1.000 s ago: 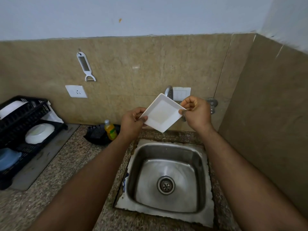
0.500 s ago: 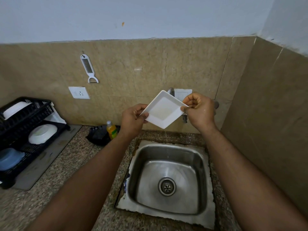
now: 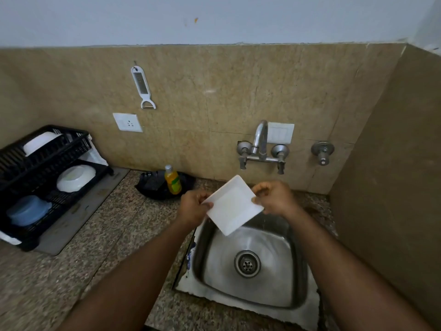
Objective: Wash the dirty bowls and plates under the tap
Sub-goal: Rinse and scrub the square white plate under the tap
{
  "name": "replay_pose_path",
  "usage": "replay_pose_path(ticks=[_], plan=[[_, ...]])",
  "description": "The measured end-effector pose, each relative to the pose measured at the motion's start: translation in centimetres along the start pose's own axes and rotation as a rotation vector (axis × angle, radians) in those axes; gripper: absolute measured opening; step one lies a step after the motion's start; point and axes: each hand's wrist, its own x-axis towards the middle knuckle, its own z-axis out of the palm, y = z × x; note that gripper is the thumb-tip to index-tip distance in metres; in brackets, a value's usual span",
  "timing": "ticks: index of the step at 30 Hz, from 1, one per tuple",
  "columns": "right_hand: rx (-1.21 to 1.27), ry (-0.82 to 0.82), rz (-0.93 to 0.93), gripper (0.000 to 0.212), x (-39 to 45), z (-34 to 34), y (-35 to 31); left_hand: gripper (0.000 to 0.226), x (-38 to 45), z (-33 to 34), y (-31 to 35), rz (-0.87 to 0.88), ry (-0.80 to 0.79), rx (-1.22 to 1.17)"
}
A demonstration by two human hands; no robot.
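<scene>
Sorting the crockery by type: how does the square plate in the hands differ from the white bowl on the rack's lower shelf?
The square plate is flat with straight edges and corners; the white bowl is round and deeper. The plate is held tilted over the sink by the left hand and right hand; the bowl lies in the black dish rack, untouched. Both are white.

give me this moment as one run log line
left hand: pinches square white plate corner | right hand: pinches opposite corner | plate: tilted over sink | tap: no stream visible
</scene>
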Motion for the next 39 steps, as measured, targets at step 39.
replay_pose_path(ticks=[39], plan=[[-0.719,0.024,-1.382,0.008,22.6,63.4,-57.5,0.097,3.8,-60.0,-34.7,-0.545,0.308,0.841]])
